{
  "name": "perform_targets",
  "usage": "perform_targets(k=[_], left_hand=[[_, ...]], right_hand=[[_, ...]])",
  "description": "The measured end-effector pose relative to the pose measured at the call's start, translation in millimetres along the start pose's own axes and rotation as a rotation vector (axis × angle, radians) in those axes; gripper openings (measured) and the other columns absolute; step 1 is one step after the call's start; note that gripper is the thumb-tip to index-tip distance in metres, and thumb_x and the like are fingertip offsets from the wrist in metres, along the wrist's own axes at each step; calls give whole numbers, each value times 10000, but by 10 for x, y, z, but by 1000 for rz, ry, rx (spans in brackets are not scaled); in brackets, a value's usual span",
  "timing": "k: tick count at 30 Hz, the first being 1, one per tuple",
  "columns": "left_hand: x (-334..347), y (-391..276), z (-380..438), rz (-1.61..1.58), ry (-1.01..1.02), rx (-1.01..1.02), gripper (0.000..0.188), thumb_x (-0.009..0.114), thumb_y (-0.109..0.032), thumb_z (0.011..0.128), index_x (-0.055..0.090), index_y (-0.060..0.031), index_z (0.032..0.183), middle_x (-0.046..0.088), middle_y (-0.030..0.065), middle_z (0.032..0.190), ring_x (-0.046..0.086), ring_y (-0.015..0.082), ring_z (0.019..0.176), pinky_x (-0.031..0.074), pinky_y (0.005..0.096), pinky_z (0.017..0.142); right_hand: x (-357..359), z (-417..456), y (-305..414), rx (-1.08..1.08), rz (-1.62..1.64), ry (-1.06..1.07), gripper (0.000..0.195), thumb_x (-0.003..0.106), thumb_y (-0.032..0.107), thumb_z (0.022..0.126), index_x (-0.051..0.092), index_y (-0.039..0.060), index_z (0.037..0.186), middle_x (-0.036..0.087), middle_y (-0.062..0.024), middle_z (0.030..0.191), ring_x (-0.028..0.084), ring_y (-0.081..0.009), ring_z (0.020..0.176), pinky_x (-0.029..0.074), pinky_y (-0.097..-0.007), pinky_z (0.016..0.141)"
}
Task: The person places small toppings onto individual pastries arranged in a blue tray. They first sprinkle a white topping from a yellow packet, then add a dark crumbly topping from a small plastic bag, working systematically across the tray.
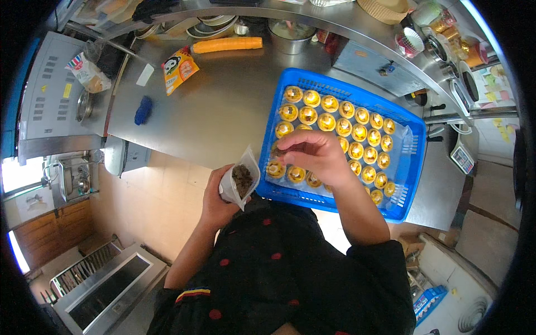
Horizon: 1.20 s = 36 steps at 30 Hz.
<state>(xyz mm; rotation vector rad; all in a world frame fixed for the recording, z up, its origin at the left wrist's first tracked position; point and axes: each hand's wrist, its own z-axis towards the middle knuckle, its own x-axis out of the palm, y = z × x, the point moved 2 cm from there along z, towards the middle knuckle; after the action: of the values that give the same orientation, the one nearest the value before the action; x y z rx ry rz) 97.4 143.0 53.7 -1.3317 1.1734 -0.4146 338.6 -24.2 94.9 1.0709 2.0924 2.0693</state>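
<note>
My left hand point(217, 201) grips an open white pouch point(228, 186) just off the counter's front edge. Dark brown shredded flakes point(242, 181) show through its mouth. Over the left side of a blue plastic basket point(339, 206), my right hand point(316, 155) has thumb and fingertips drawn together around what looks like a small pinch of brown flakes point(275, 152). Rows of small round yellow tarts point(326, 122) with pale and brown toppings sit on a clear sheet in the basket. My right hand and forearm hide some tarts.
A stainless steel counter point(209, 113) carries an orange packet point(179, 70), an orange roll point(228, 45), a blue cloth point(143, 110) and a metal pot point(292, 35). Above the back runs a loaded metal shelf point(268, 9). A digital scale point(462, 157) stands at the right.
</note>
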Motion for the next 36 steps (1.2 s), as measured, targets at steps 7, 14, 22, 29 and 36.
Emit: perform_targets(k=[7,14,22,29,36], left_hand=[[-42,173,-44,-5,-3,-48,878,938,-28,654,529,-46,1430,585,145,1341,595,303,1285,480,428,1104],[-85,153,-52,-19,-4,-87,871,937,-18,662,522,-35,1427,582,127,1341,594,280,1285,481,412,1099],[-146,234,-105,-13,-19,-133,893,937,-25,664,497,-21,1441,578,127,1336,594,272,1280,477,400,1100],[-190,241,-128,-39,-39,-151,873,929,-32,671,505,-19,1433,571,128,1341,586,277,1289,475,403,1101],[-224,278,-131,-27,-44,-135,863,935,-44,681,509,-25,1431,570,134,1354,585,288,1295,477,409,1105]], right_hand=[[-373,174,-19,-25,-432,-251,190,775,24,925,754,23,1115,773,-67,1043,725,-117,961,585,-274,851],[-1271,654,-1033,146,-1177,-175,217,719,159,933,765,80,1130,788,-120,1046,755,-293,947,599,-408,858],[-1248,916,-1551,187,-1405,-26,191,689,130,892,781,160,1056,776,-99,1004,733,-308,993,591,-452,824],[-1287,988,-1593,80,-1467,-32,175,711,104,900,765,165,1055,777,-70,987,741,-295,959,588,-441,785],[-1259,1034,-1600,109,-1444,-24,175,705,92,902,761,160,1053,768,-92,981,736,-310,966,582,-448,788]])
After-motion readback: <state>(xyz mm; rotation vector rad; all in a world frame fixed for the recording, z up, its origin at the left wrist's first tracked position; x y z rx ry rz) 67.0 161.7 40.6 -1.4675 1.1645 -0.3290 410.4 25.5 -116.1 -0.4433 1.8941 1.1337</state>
